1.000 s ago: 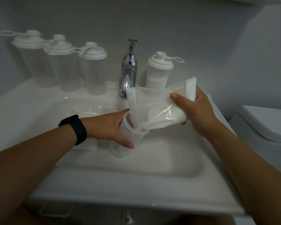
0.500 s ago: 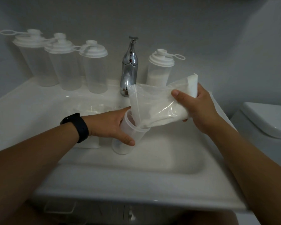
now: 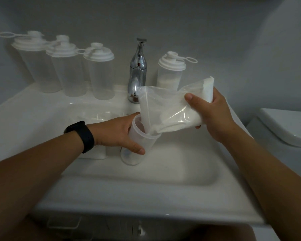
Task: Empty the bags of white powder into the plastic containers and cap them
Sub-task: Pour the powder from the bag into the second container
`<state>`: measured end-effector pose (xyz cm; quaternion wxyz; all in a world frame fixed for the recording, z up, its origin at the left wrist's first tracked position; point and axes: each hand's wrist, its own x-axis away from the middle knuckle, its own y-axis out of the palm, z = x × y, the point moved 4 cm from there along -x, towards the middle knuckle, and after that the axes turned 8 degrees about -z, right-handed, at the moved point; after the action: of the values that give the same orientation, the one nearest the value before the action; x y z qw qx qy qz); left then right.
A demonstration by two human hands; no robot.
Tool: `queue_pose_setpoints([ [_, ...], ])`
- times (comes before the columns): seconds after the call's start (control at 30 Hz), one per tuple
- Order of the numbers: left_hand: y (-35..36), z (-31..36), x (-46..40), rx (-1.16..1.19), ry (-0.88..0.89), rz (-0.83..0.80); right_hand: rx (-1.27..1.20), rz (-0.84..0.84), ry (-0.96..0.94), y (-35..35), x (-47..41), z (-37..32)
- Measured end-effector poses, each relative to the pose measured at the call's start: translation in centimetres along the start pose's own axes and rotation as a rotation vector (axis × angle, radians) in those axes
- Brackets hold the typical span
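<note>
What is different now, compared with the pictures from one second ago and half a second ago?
Almost nothing. The right hand still tips the powder bag into the open container, which the left hand still grips. Any powder flow is too slight to judge. The capped containers and faucet stayed put.

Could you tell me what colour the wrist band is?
Black band, seen in the head view.

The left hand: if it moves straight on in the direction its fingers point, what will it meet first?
The left hand already grips the open container; its fingers point right. Going on, it would probably meet the powder bag whose mouth sits in the container, though depth is unclear.
</note>
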<state>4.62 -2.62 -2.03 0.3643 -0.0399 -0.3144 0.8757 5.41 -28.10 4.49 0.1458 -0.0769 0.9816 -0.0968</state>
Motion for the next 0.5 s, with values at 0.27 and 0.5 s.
queue_pose_setpoints([
  [0.27,0.11,0.09,0.03,0.003,-0.003,-0.013,0.011,-0.018,0.009,0.13,0.01,0.01],
  [0.5,0.09,-0.1,0.04,-0.008,-0.009,-0.021,0.0,-0.038,0.008,0.35,0.12,-0.08],
])
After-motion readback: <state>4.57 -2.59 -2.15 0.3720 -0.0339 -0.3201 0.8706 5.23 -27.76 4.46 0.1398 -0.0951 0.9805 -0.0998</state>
